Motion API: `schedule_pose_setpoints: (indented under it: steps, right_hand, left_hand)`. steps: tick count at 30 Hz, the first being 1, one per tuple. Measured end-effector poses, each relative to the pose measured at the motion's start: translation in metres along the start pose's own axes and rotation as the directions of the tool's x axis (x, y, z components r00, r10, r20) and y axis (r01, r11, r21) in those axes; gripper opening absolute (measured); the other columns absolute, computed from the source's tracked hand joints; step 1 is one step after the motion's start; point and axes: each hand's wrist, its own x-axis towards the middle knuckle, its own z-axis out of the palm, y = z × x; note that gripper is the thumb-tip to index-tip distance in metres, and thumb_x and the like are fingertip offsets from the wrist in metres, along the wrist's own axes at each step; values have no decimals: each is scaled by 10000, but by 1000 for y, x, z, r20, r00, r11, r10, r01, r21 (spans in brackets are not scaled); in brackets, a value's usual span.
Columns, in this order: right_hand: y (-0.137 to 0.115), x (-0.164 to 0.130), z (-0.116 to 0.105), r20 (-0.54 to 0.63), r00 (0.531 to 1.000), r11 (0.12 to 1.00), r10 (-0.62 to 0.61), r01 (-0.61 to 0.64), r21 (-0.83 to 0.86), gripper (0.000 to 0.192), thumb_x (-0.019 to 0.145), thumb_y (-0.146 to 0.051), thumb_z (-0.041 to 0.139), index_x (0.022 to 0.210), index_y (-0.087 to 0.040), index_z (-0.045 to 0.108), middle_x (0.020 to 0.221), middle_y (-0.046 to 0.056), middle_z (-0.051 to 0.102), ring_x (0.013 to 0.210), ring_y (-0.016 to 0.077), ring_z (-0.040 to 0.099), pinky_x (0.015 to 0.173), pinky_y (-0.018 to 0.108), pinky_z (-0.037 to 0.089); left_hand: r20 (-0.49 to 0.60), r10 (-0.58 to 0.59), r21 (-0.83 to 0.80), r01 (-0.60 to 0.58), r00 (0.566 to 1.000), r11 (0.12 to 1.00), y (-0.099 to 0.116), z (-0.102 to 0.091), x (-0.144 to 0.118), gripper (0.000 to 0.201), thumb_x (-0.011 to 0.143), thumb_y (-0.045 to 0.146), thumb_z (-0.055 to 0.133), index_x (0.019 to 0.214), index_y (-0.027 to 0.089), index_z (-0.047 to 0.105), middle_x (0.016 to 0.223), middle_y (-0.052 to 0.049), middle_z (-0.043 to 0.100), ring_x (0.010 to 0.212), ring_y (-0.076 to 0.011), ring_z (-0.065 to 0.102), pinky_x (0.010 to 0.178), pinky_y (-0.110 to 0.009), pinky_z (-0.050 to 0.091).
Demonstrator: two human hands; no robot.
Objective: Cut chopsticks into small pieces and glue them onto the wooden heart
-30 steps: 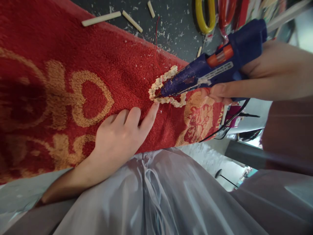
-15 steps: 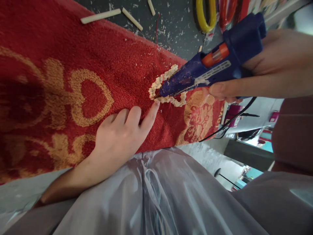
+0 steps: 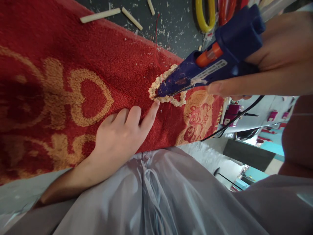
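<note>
Right hand (image 3: 259,70) grips glue gun (image 3: 210,58); left hand (image 3: 119,137) flat, forefinger extended.

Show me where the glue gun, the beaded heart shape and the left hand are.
glue gun (image 3: 212,62), head view, on the blue barrel.
beaded heart shape (image 3: 178,101), head view, on its lower bead row.
left hand (image 3: 119,135), head view, on the back of the hand.

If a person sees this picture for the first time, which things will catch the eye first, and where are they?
First comes the blue glue gun at the upper right, held in the right hand, its tip on a cream beaded heart in the middle. That heart lies on a red towel with golden patterns, filling the left side. The left hand rests on the towel, forefinger touching the heart's edge.
</note>
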Motion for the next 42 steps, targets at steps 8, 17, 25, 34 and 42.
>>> schedule_pose_setpoints:
  steps: [8, 17, 25, 34, 42]
  right_hand:
    - [15, 3, -4, 244, 963, 984, -113, 142, -107, 702, 773, -691, 283, 448, -139, 571, 702, -81, 691, 852, 44, 679, 558, 211, 394]
    - [16, 13, -5, 218, 932, 939, -290, 321, -122, 703, 735, -732, 279, 511, -169, 636, 679, -60, 691, 760, 32, 662, 524, 218, 354]
    - [7, 24, -18, 201, 952, 950, -229, 263, -165, 665, 681, -756, 425, 404, -184, 623, 297, -29, 424, 549, 31, 613, 407, 261, 268]
    - [0, 25, -21, 153, 987, 941, -47, 95, -326, 710, 652, -786, 394, 447, -163, 663, 334, -62, 482, 356, -63, 443, 376, 231, 242]
    - [35, 29, -16, 136, 991, 926, -4, 55, -374, 770, 640, -800, 278, 523, -162, 693, 434, -83, 559, 460, -50, 500, 453, 276, 273]
  left_hand:
    - [-95, 79, 167, -62, 992, 984, 0, 0, -1, 459, 910, 137, 496, 1344, 265, 574, 644, 10, 535, 576, -146, 556, 473, -265, 368]
    - [24, 4, 31, -5, 1000, 999, 0, -1, 1, 505, 922, 125, 440, 1393, 295, 509, 684, 1, 541, 626, -132, 566, 528, -229, 400]
    - [59, -77, -168, 86, 995, 982, 0, 2, -2, 541, 925, 131, 401, 1423, 331, 466, 768, -13, 568, 662, -134, 573, 610, -247, 471]
    - [5, -57, -143, 57, 998, 988, 0, 4, -5, 549, 914, 144, 410, 1436, 311, 454, 779, -26, 576, 688, -149, 587, 601, -264, 473]
    - [-1, -19, -48, 19, 1000, 999, 0, 2, -2, 530, 923, 101, 407, 1412, 292, 481, 723, -9, 543, 634, -131, 561, 540, -239, 414]
